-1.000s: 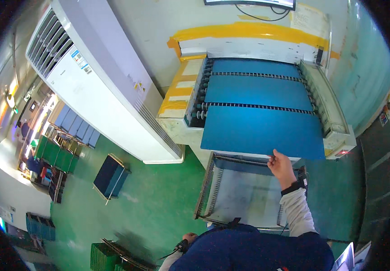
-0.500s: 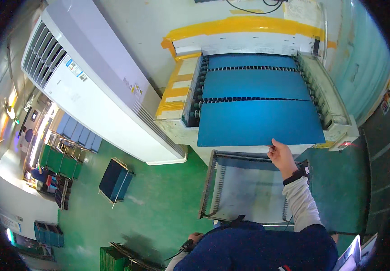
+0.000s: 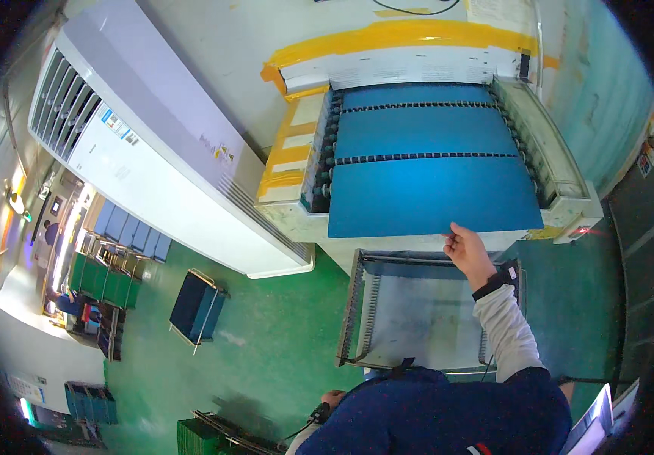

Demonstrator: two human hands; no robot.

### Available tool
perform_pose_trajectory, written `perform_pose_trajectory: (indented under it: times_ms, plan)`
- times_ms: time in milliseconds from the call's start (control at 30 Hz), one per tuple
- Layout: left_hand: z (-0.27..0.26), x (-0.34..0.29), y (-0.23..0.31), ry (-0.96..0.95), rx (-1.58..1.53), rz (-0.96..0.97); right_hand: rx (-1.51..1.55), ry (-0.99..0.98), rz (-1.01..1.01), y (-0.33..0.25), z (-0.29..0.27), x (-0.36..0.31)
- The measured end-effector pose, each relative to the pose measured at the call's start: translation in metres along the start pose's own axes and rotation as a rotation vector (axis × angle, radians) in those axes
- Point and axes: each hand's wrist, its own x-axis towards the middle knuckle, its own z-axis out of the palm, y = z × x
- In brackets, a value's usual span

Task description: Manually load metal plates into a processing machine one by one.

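A flat blue panel (image 3: 433, 196) lies at the front end of a roller conveyor, its near edge sticking out past the machine's front. My right hand (image 3: 465, 250) is at that near edge, right of its middle, with thumb and fingers closed on it. Behind it, another blue panel (image 3: 427, 134) and a third blue panel (image 3: 418, 95) lie in line on the rollers. My left hand (image 3: 333, 398) hangs low beside my body, mostly hidden by my dark blue top; its fingers cannot be made out.
Below the conveyor's front stands a slotted rack (image 3: 357, 303) with toothed sides. A tall white air conditioner (image 3: 183, 182) stands left of the conveyor (image 3: 569, 171). Farther left are a small rack of dark panels (image 3: 199, 307) and other racks. Green panels (image 3: 198, 438) stand at the lower left.
The view has shifted slightly, so the conveyor and panels sit a little higher in the picture. My right hand stays at the front panel's edge.
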Motion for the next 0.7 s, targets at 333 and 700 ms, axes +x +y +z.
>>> perform_pose_trajectory:
  times_ms: [333,700]
  plan:
    - [-0.007,0.002,-0.002,-0.038,0.202,0.063,0.013,0.016,-0.009,0.001,0.006,0.007]
    - [-0.004,-0.004,0.007,-0.032,0.105,0.009,-0.019,0.007,-0.039,-0.005,0.007,0.016]
